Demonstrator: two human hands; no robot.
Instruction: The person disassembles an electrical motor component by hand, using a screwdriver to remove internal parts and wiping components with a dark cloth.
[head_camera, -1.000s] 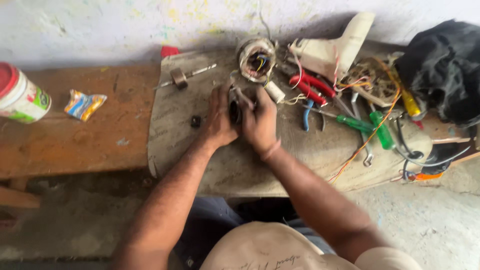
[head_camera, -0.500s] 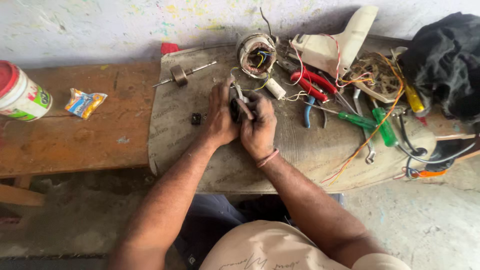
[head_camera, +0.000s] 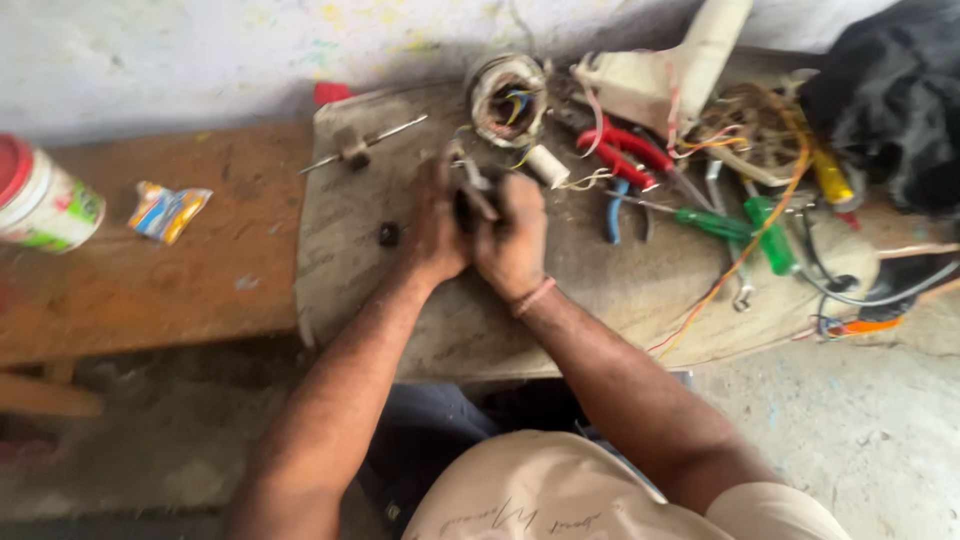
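Both hands, left hand (head_camera: 437, 232) and right hand (head_camera: 513, 240), close together around a small dark part (head_camera: 468, 205) above the surface (head_camera: 620, 290), pliers (head_camera: 625, 158) nearby.

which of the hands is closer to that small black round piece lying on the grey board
Left. The left hand is just beside the small black round piece, which lies to its left. The right hand is on the far side of the left hand, farther off.
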